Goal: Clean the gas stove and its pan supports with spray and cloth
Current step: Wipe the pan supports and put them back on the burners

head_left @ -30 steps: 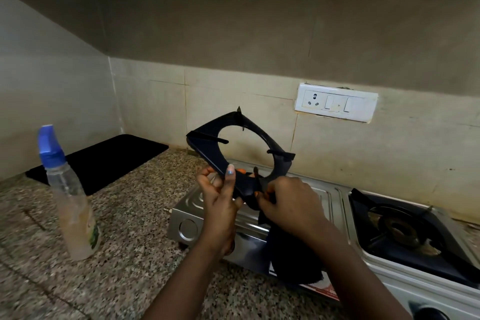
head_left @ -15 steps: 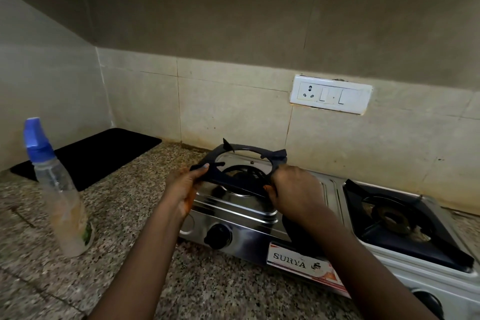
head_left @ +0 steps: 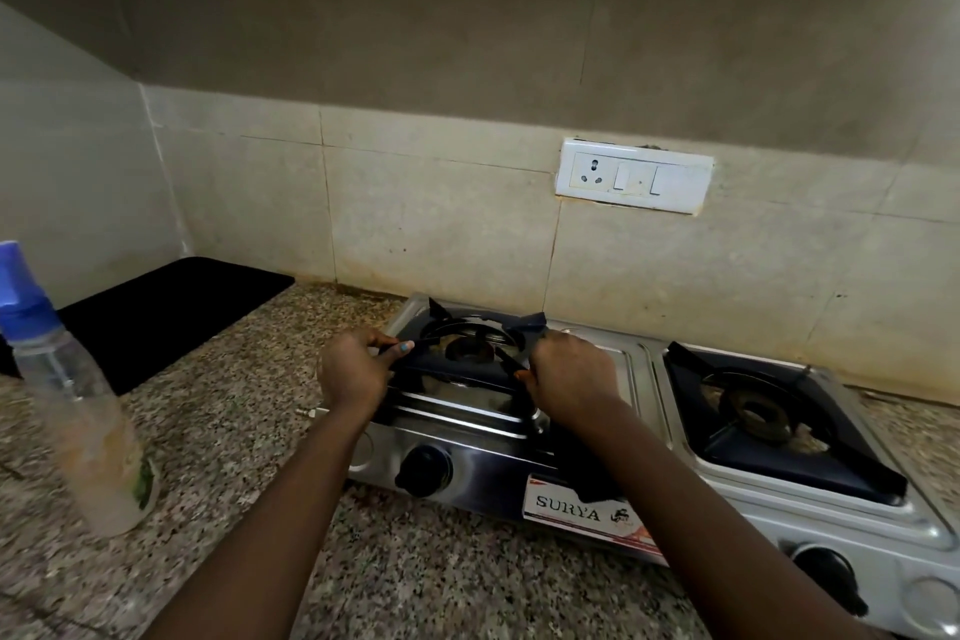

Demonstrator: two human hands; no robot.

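While we lower black square metal pan support (head_left: 470,353) between both hands, left hand (head_left: 353,372) and right hand (head_left: 569,374) pinch opposite edges; steel stove burner (head_left: 470,351) directly below.

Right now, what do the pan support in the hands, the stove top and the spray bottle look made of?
Pan support: dark matte metal, maybe enamelled or cast; thin rigid bars.
Stove top: polished stainless steel by its mirror-like reflections.
Spray bottle: clear plastic, contents showing through, with a blue plastic cap.

"SURYA" is printed on a label (head_left: 582,515) fixed to the gas stove (head_left: 483,478) front.
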